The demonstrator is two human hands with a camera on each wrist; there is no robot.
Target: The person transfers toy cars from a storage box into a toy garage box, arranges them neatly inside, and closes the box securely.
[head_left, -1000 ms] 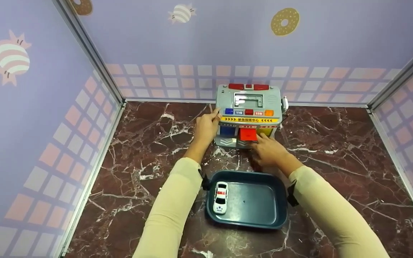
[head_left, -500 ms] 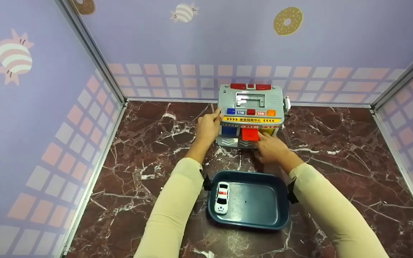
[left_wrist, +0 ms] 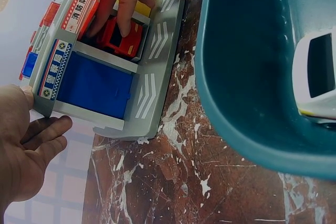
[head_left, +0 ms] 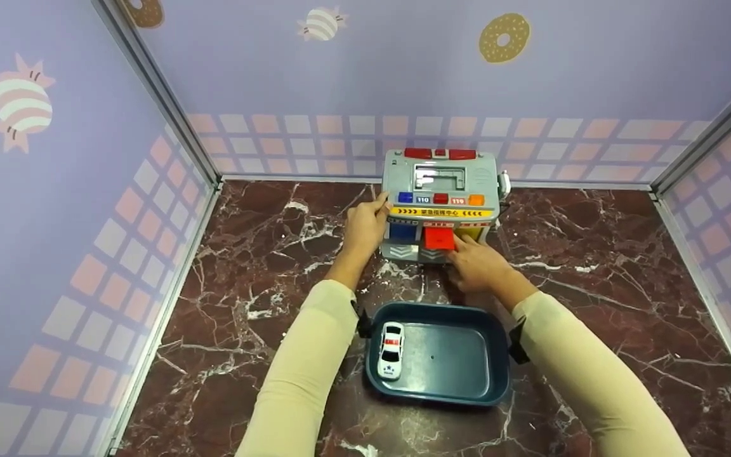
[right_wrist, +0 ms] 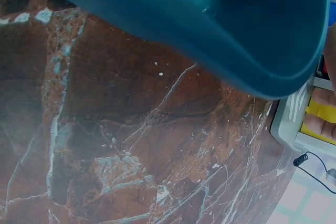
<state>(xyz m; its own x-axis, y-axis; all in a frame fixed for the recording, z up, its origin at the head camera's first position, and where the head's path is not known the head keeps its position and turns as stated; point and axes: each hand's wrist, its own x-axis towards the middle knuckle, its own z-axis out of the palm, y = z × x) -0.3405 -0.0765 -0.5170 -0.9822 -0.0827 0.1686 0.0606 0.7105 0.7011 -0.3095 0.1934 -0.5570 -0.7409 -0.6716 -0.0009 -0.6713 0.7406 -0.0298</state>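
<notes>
A grey toy garage (head_left: 440,172) with three coloured doors stands near the back wall. My left hand (head_left: 365,225) rests against its left side, fingers loose. Under the raised red door (head_left: 439,238), a red toy car (left_wrist: 124,37) sits in the middle bay. My right hand (head_left: 476,263) reaches in there; its straight fingers (left_wrist: 129,3) touch the car in the left wrist view. Other fingers of that hand lie by the yellow door (right_wrist: 321,109). The blue door (left_wrist: 94,85) is down. The right hand's thumb is hard to make out.
A dark teal tray (head_left: 438,398) stands in front of the garage, between the forearms. A white toy police car (head_left: 391,350) lies at its left end. A thin black cord (right_wrist: 315,156) hangs by the garage's right side. Patterned walls enclose the marbled surface (head_left: 264,266).
The head view shifts slightly and returns. Both hands stay in nearly the same place at the garage, and the red door remains raised.
</notes>
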